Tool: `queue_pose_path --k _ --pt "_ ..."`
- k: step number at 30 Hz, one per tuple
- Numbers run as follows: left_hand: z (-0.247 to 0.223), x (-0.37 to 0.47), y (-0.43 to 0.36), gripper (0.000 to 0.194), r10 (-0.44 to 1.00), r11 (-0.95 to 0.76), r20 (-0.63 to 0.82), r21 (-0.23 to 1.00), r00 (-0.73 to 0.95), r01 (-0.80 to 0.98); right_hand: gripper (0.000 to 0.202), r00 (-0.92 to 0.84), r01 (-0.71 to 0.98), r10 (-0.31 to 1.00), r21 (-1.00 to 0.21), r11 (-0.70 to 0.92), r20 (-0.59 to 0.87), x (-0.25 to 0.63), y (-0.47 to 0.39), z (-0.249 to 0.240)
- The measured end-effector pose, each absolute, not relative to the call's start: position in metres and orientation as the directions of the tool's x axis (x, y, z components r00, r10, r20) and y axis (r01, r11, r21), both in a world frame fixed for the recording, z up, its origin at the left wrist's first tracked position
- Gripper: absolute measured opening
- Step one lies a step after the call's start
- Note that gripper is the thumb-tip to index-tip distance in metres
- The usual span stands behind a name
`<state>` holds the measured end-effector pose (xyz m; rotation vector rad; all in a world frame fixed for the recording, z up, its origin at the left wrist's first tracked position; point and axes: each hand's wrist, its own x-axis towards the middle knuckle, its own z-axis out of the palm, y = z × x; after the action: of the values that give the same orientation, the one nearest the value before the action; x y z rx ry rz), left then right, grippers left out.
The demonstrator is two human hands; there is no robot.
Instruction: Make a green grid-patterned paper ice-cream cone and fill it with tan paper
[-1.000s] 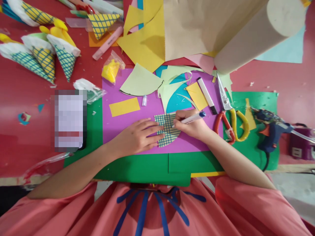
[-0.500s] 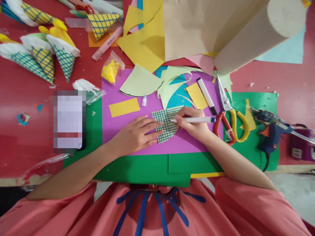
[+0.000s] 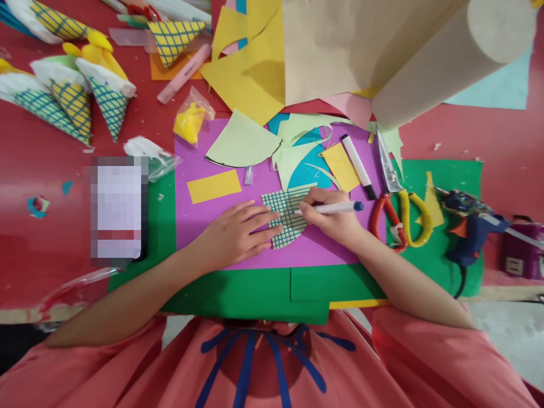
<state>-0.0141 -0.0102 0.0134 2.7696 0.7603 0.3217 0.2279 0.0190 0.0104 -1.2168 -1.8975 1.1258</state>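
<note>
A pale paper piece [image 3: 289, 198] with a dark grid of lines lies on the purple sheet [image 3: 199, 226]. Lines cross on its left part; on the right only one set of stripes shows. My left hand [image 3: 242, 231] rests flat with fingers spread, fingertips on the paper's left side. In my right hand [image 3: 334, 215] a white marker pen [image 3: 340, 208] with a blue end is pinched, its tip at the paper. The right fingers hide part of the paper's right edge. Above lies a plain pale green fan-shaped paper [image 3: 242, 141].
Scissors [image 3: 391, 181] with red and yellow handles, another marker [image 3: 356, 164] and a blue glue gun [image 3: 465, 238] lie to the right. A paper roll [image 3: 433, 68] is at the back right. Decorated cones [image 3: 108, 96] and a blurred phone-like object [image 3: 119, 209] are on the left.
The pen has tilted and shifted slightly, its blue end moving left. My left hand stays in the same place on the paper. The view has shifted slightly.
</note>
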Motion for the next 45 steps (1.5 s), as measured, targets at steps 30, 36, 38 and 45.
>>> queue_pose_path --k 30,36,38,45 --pt "0.0166 -0.0149 -0.0103 0.033 0.556 -0.812 0.139 0.3 0.819 0.5 0.022 -0.276 0.25 0.96 -0.968 0.022 -0.05 0.2311 0.0165 0.0146" --pt "0.0146 -0.0159 -0.0108 0.033 0.626 -0.764 0.129 0.302 0.769 0.57 0.025 -0.324 0.244 0.946 -0.968 0.059 -0.024 0.2314 0.0154 0.0118" --pt "0.0137 -0.0148 -0.0118 0.036 0.613 -0.769 0.122 0.319 0.781 0.554 0.024 -0.345 0.276 0.938 -0.957 0.084 -0.017 0.2312 0.0159 0.0115" --pt "0.0149 -0.0112 -0.016 0.041 0.572 -0.797 0.088 0.294 0.816 0.527 0.025 -0.401 0.357 0.916 -0.918 0.174 0.017 0.2297 0.018 0.0102"
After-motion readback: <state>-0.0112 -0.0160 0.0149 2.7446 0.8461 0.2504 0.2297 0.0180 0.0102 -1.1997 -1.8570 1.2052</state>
